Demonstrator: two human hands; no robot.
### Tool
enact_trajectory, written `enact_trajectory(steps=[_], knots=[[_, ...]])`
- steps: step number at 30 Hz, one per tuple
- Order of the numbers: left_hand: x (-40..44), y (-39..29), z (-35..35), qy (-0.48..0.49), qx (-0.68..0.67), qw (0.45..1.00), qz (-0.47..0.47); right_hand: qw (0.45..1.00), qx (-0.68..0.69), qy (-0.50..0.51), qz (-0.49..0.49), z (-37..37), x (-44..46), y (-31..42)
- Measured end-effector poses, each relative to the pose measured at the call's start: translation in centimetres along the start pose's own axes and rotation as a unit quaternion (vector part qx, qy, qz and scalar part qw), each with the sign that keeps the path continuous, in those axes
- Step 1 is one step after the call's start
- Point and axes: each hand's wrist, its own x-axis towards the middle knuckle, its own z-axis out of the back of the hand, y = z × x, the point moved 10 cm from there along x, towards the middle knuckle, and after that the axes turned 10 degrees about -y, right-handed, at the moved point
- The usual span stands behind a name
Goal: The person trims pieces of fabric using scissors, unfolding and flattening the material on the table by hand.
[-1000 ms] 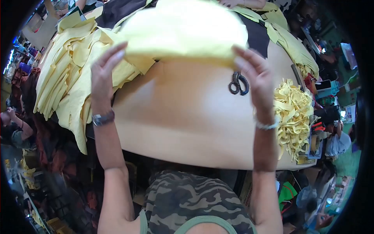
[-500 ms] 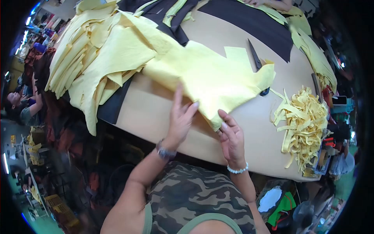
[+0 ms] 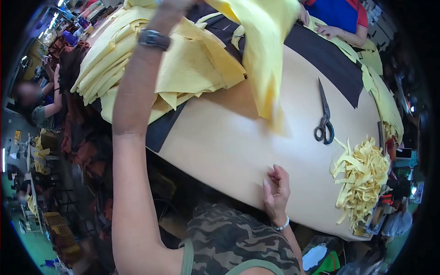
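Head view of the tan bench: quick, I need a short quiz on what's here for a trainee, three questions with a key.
1. True or false: the long-bladed scissors with dark handles lie on the smooth tan tabletop, with no hand on them.
2. Multiple choice: what does the bare right hand hold? A) the scissors; B) a bundle of strips; C) nothing visible.
3. Short answer: in the picture, what lies heaped below and to the right of the scissors?

Key:
1. True.
2. C; its fingers are loosely curled, with nothing seen between them.
3. A loose heap of thin yellow strips.
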Motion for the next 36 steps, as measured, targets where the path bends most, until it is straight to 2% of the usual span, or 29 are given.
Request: enact_trajectory(steps=[2,4,6,8,10,12,13,14,16,17,18,19,20,22,25,28,31,34,36], knots=[[2.1,-2.3,9.0,-0.129,0.072,0.985,-0.084,1.0,-0.005,-0.004,-0.006,-0.1,0.0,-0.3],[0.7,-4.3,15.9,-0.29,0.068,0.945,-0.136,1.0,-0.009,-0.006,-0.015,-0.1,0.0,-0.5],[3.5,0.6,27.3,-0.358,0.101,0.919,-0.129,1.0,-0.013,-0.007,-0.022,-0.2,0.0,-0.6],[0.3,1.0,29.9,-0.448,0.106,0.883,-0.095,0.999,-0.019,-0.009,-0.028,-0.2,0.0,-0.6],[0.7,3.0,36.2,-0.475,0.359,0.802,-0.051,0.999,-0.025,-0.009,-0.028,-0.2,0.1,-0.5],[1.1,11.3,43.7,-0.496,0.259,0.825,0.075,0.999,-0.035,-0.008,-0.025,-0.2,0.1,-0.1],[0.1,11.5,43.7,-0.487,0.375,0.781,0.11,0.999,-0.039,-0.006,-0.023,-0.2,0.3,0.2],[-0.5,12.7,43.3,-0.47,0.346,0.801,0.129,0.999,-0.044,-0.004,-0.02,-0.2,0.3,0.4],[-5.0,9.1,33.2,-0.437,0.285,0.837,0.165,0.999,-0.029,-0.003,-0.021,-0.3,0.1,0.0],[-4.8,10.3,29.7,-0.351,0.249,0.892,0.138,1.0,-0.023,-0.004,-0.021,-0.3,0.2,-0.2],[-6.3,11.1,22.8,-0.151,0.167,0.955,0.193,1.0,-0.02,-0.001,-0.02,-0.2,0.1,-0.2],[-6.7,10.7,17.9,-0.004,0.503,0.85,0.154,1.0,-0.016,0.001,-0.019,-0.3,0.1,-0.1],[-9.8,7.1,11.5,0.035,0.51,0.858,-0.051,1.0,-0.012,0.002,-0.017,-0.3,0.2,-0.1],[-16.8,5.0,2.9,0.272,0.488,0.824,-0.093,1.0,-0.015,0.0,-0.009,-0.2,0.1,0.0],[-19.2,4.1,0.3,0.313,0.574,0.754,-0.069,1.0,-0.014,-0.002,-0.005,0.2,0.2,0.0],[-17.9,5.9,2.2,0.314,0.484,0.816,-0.036,1.0,-0.002,-0.005,-0.005,0.1,0.2,0.1],[-18.0,4.5,2.0,0.322,0.494,0.804,-0.079,1.0,0.002,-0.006,-0.001,0.2,0.1,0.1],[-20.1,2.0,-0.3,0.285,0.552,0.76,-0.192,1.0,-0.001,-0.01,0.0,0.3,0.1,0.2],[-20.5,2.7,-0.1,0.301,0.544,0.762,-0.182,1.0,-0.003,-0.008,0.004,0.3,0.1,0.3]])
